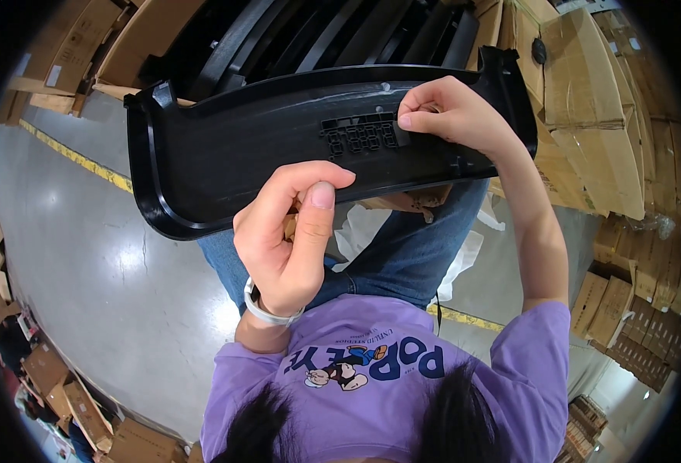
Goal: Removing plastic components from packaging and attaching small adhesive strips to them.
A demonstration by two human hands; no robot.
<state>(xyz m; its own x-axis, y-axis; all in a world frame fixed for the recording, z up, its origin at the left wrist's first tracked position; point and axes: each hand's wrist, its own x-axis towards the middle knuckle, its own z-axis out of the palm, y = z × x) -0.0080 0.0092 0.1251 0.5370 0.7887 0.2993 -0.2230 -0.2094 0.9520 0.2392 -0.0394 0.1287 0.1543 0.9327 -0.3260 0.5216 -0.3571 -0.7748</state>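
Observation:
Across my lap lies a long black plastic panel [225,154] with raised edges, its hollow side facing up. Near its middle is a block of digit-shaped segment cutouts [360,139]. My right hand [452,116] is over the panel, thumb and forefinger pinching the corner of a small thin dark piece [403,138] beside the cutouts. Closer to me, my left hand [286,235] is raised at the panel's near edge. Its thumb presses against the forefinger and the other fingers curl in; anything between them is hidden.
Beyond the panel, an open cardboard box [136,50] holds several similar black plastic parts [310,38]. Another open carton [587,116] stands at the right. White wrapping [464,262] lies under my legs, and a yellow line [86,160] crosses the grey floor [94,231].

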